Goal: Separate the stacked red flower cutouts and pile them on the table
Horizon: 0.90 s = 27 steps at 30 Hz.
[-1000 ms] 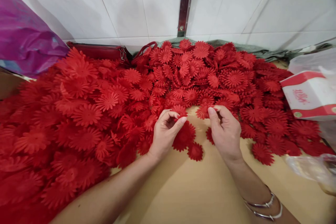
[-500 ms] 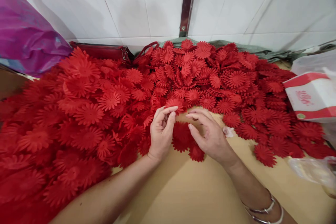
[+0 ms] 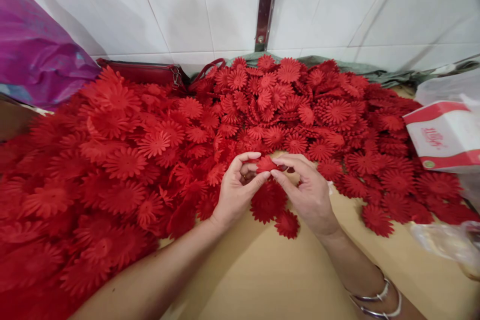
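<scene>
Between my two hands is a red flower-shaped petal piece (image 3: 266, 163), raised over the near edge of the pile. My left hand (image 3: 240, 185) pinches its left side between thumb and fingers. On the other side, the thumb and fingertips of my right hand (image 3: 305, 187) close on it, and both thumb tips nearly meet. Just below my hands, a larger red flower piece (image 3: 267, 202) and a smaller red flower piece (image 3: 287, 224) rest by the bare tabletop (image 3: 255, 270). My fingers hide part of the held piece.
Heaps of red flower pieces (image 3: 123, 160) spread left, back and right. A red purse (image 3: 138, 72) lies behind them near the tiled wall (image 3: 232, 5). At right stand a white-and-red box (image 3: 442, 135) and a clear plastic bag (image 3: 442, 245). A purple bag (image 3: 41, 50) is at left.
My hands have come together, and my right hand now grips the red flower piece too. The loose flower pieces below have shifted slightly to the right and down in view.
</scene>
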Tool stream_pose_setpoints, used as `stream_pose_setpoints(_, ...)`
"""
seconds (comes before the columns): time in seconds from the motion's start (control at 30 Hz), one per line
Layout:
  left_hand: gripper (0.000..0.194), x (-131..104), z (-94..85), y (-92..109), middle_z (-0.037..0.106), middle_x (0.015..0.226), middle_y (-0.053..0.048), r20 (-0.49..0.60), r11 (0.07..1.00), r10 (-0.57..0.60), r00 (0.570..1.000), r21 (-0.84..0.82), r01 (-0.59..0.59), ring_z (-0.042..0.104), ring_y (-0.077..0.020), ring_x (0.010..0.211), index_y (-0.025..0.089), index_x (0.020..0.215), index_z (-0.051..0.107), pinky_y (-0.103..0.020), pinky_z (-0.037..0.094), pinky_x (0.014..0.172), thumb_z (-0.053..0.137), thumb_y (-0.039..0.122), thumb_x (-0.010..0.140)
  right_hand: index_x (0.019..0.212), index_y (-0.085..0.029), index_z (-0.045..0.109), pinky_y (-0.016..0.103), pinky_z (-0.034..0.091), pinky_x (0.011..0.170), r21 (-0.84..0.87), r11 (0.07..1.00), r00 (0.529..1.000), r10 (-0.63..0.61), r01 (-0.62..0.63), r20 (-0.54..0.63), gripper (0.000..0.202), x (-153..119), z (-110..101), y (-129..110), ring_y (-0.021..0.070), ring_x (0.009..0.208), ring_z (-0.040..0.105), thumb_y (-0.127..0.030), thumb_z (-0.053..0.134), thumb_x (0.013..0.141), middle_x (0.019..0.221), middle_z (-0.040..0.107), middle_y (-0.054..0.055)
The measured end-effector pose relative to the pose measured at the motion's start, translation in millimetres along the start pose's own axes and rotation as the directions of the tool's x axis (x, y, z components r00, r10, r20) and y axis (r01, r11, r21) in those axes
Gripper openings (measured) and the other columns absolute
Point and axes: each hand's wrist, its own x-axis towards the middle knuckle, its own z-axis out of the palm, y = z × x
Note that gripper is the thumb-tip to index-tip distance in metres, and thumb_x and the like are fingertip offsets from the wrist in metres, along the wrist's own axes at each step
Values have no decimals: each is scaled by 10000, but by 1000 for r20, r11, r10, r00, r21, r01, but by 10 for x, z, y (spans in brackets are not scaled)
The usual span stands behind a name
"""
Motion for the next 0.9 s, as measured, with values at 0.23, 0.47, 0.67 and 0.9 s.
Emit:
stream_pose_setpoints(0.23,381,13,-5,-41,670,895,15,-28,999,48,998,7,-48,647,-97,817,229,1138,595,-221,533,803,789,266,812,987,-248,681,363,531,851,-67,995,995,-76,80,64,117,-13,10,22,195,909,659,-245,564,988,942,698,50)
stream_pose_setpoints(0.47,131,21,-19,-11,696,1105,-72,48,971,130,990,196,-137,640,-177,1066,197,1004,717,-312,510,976,694,273,900,989,-243,669,342,523,853,-47,995,993,-86,90,80,134,-19,14,-48,180,911,658,-221,537,1005,940,694,50)
stream_pose_setpoints(0.67,102,26,-36,5,682,1012,-61,28,949,190,981,251,-191,634,-182,1007,189,918,717,-321,496,971,690,287,905,1012,-236,672,343,530,882,-68,996,998,-62,62,0,69,-16,32,-61,185,940,659,-249,639,954,985,710,51)
stream_pose_setpoints(0.9,216,18,-32,-36,615,1123,-69,4,961,166,986,221,-163,597,-175,1081,204,1063,677,-288,497,946,728,297,875,910,-219,648,292,521,822,-42,997,998,-67,66,-5,55,-17,24,-35,154,880,647,-197,625,954,903,687,23)
